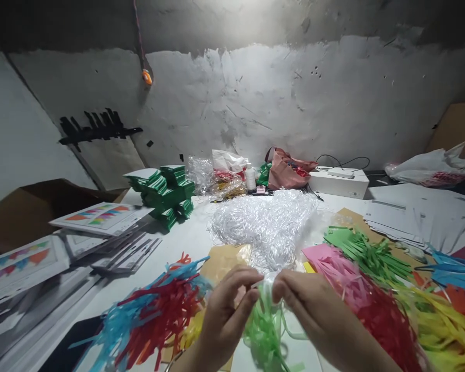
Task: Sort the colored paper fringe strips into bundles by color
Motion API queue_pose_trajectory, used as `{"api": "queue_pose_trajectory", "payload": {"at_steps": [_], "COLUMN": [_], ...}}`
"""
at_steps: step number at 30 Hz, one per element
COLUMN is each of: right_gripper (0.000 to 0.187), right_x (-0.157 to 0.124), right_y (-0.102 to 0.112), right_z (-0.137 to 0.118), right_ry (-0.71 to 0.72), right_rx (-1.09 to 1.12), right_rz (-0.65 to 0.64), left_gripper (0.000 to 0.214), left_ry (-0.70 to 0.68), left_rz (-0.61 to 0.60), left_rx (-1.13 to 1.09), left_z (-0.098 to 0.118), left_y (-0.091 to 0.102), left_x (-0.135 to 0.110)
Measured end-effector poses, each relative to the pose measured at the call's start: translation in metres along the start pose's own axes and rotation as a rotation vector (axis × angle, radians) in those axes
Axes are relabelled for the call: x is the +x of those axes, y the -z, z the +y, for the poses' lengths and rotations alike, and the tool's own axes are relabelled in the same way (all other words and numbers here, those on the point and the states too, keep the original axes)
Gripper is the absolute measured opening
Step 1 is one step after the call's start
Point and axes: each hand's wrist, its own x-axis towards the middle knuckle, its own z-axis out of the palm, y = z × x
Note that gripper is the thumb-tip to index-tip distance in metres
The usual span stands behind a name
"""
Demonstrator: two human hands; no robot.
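My left hand (225, 310) and my right hand (313, 310) meet low in the middle of the view. Both pinch the top of a bundle of light green paper strips (265, 330), which hangs down between them. A thin white string (269, 279) shows at the fingertips where the bundle is gathered. Just behind the hands lies a heap of white string (267, 227). A tangle of blue and red paper strips (155, 315) lies left of my left hand. Pink, red and green strips (356, 274) lie right of my right hand.
Stacks of printed white sheets (101, 219) cover the table's left side. Folded green card pieces (166, 194) stand behind them. A white box (339, 183), a pink bag (287, 170) and a small bottle (250, 177) line the wall. White papers (414, 212) lie far right.
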Motion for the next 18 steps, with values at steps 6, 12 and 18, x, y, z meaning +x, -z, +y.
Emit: {"api": "queue_pose_trajectory", "payload": {"at_steps": [6,12,18], "right_gripper": [0.039,0.037,0.041], "right_x": [-0.012,-0.010,-0.007], "right_y": [0.033,0.022,0.014], "right_z": [0.012,0.011,0.013], "right_ry": [-0.020,-0.011,0.032], "right_rx": [0.006,-0.032,-0.021], "right_rz": [0.173,0.196,0.141], "left_gripper": [0.018,0.028,0.060], "left_ry": [0.034,0.342,0.558], "left_rz": [-0.828,-0.494,-0.417], "left_rx": [0.656,0.914,0.969], "left_z": [-0.057,-0.043,-0.057], "left_y": [-0.020,0.010,0.025], "left_x": [-0.052,-0.059,-0.054]}}
